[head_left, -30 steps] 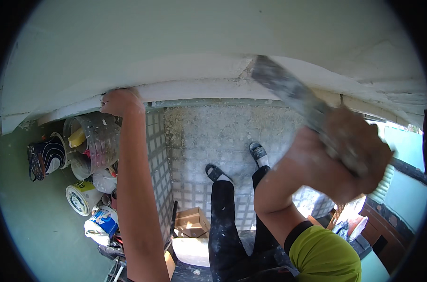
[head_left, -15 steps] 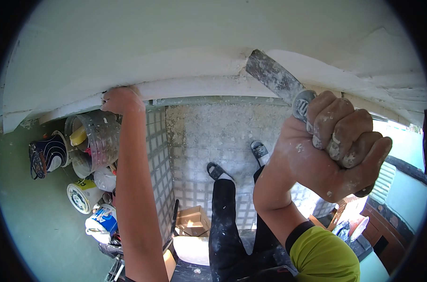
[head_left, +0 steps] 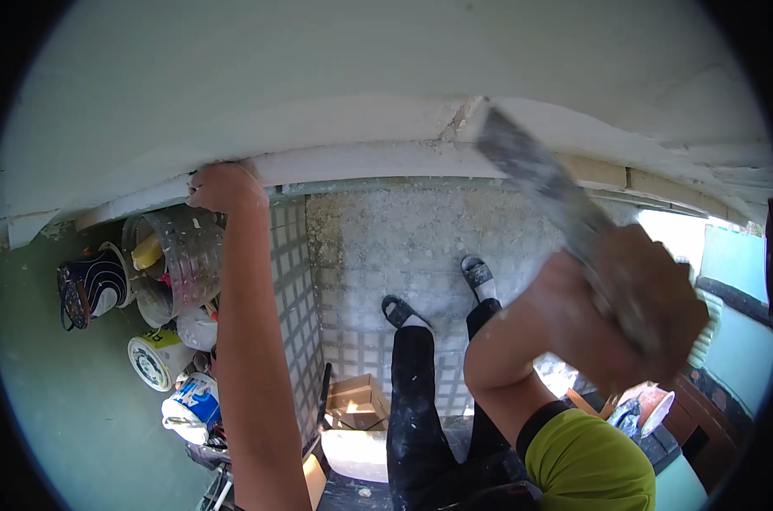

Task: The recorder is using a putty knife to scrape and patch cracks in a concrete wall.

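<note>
"In the head view, what are your hands on?"

"My right hand (head_left: 633, 307) is wrapped tight around the handle of a scraper (head_left: 531, 162), smeared pale. My left hand (head_left: 227, 187) sits bent at the left part of the white ledge (head_left: 361, 160), by its lower edge; the fingertips are hidden, so I can't tell how tightly they're closed."

"Where's the blade?"

"Up and to the left of my fist, tip just beside a chipped patch (head_left: 460, 119) along the ledge's upper edge. It's blurred, so I can't say whether it touches."

"How far along is it?"

"I'd judge partway. The patch is rough and brownish, its surface broken. Between it and my left hand the ledge looks mostly whole and white. To the right there's a dark seam (head_left: 629, 177) across it. How much is left there I can't tell."

"And room to move?"

"The pale wall (head_left: 233, 68) rises above the ledge's upper edge and bounds that side. Off the lower edge there's open space down to the floor (head_left: 403, 221), where my sandals (head_left: 478, 272) stand. The tightest spot looks like the left, where a clear tub (head_left: 195, 251) shows just under my wrist; how far below, I can't judge."
</note>
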Demonstrator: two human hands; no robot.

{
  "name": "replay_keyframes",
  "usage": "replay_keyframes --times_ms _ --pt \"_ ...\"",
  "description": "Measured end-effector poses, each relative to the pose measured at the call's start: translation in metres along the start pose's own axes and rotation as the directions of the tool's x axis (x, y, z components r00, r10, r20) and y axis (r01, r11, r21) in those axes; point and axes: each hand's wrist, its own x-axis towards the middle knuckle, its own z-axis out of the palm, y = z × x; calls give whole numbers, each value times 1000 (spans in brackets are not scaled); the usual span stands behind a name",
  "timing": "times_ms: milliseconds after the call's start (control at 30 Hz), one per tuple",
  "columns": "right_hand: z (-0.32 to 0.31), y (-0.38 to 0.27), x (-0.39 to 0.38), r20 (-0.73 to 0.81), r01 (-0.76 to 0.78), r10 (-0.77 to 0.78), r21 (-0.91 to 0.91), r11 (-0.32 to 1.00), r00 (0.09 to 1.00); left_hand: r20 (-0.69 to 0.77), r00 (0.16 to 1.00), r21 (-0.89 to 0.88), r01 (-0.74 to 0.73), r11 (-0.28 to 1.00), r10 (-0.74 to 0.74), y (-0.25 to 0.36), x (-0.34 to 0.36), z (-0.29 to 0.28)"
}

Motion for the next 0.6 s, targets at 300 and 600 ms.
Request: replay_keyframes --times_ms 300,600 --pt "3 -33 8 -114 122 -124 -23 992 986 43 990 44 -136 990 134 -3 -12 -19" --pt "8 31 8 -40 49 -47 58 997 998 129 979 69 -170 983 161 4 -7 -24"
